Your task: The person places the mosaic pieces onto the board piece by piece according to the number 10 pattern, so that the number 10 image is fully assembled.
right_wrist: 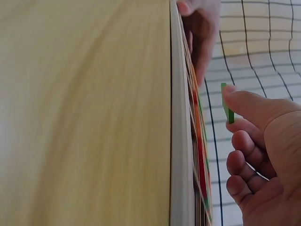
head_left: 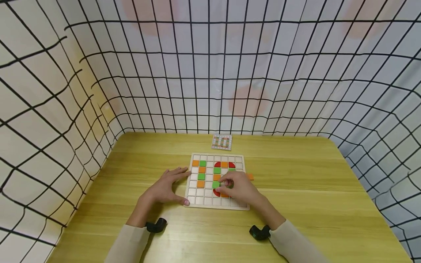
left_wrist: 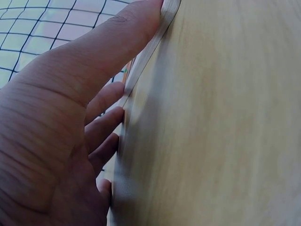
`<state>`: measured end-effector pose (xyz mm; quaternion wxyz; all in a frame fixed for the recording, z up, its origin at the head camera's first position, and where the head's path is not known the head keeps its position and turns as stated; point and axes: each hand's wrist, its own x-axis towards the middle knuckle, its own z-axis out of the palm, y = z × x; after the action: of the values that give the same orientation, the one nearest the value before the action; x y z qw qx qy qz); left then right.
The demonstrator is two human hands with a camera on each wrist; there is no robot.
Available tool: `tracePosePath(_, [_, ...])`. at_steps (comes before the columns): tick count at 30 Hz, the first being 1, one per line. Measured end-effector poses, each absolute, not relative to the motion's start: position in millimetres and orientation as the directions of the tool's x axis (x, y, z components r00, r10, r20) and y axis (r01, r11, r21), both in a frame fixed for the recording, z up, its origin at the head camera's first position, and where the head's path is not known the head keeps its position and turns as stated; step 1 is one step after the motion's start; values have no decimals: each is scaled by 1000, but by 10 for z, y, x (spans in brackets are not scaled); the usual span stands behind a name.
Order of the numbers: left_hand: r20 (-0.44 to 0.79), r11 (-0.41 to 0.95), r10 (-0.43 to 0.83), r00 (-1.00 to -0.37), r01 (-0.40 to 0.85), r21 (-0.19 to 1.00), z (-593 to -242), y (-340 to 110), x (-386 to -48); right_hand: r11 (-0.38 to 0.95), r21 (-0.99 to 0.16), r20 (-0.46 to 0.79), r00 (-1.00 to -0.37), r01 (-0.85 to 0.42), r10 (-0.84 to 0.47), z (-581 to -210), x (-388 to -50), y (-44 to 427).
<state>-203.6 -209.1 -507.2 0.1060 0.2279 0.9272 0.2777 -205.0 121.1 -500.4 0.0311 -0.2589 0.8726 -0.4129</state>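
Observation:
My right hand (head_left: pixel 240 187) pinches a green square tile (right_wrist: pixel 227 103) between thumb and forefinger, a little above a white gridded board (head_left: pixel 194 200). On the board's left part, a figure of orange tiles (head_left: pixel 200 184) and green tiles (head_left: pixel 201 176) fills some squares. A second figure farther right has red rounded tiles (head_left: pixel 217 164), orange ones and green ones; the right hand hides part of it. At the board's left edge my left hand (head_left: pixel 164 187) rests with spread fingers, its thumb (left_wrist: pixel 127 30) touching the near left corner.
Behind the board lies a small card (head_left: pixel 222 142) printed with a coloured grid pattern. An orange tile (head_left: pixel 250 176) shows just past the board's right edge. The wooden table (head_left: pixel 296 175) is bounded by black netting (head_left: pixel 210 78) at the back and sides.

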Motion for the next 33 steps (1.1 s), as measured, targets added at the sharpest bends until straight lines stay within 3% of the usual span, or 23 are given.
tracePosePath(5, [-70,743,485,-872,368,559,-5066,-2092,-2035,495,-747,163,-843,-445,-513,-4997,-2022,1007])
tracePosePath(14, [-62,736,487,-871,372,565,-5041,-2083,-2026,558,-712,104,-850,-426,-517,-5022,-1976,774])
tracePosePath(33, [-53,724,489,-871,372,581,-5018,-2074,-2007,572,-650,136,-817,-501,-561,-5065,-1999,673])
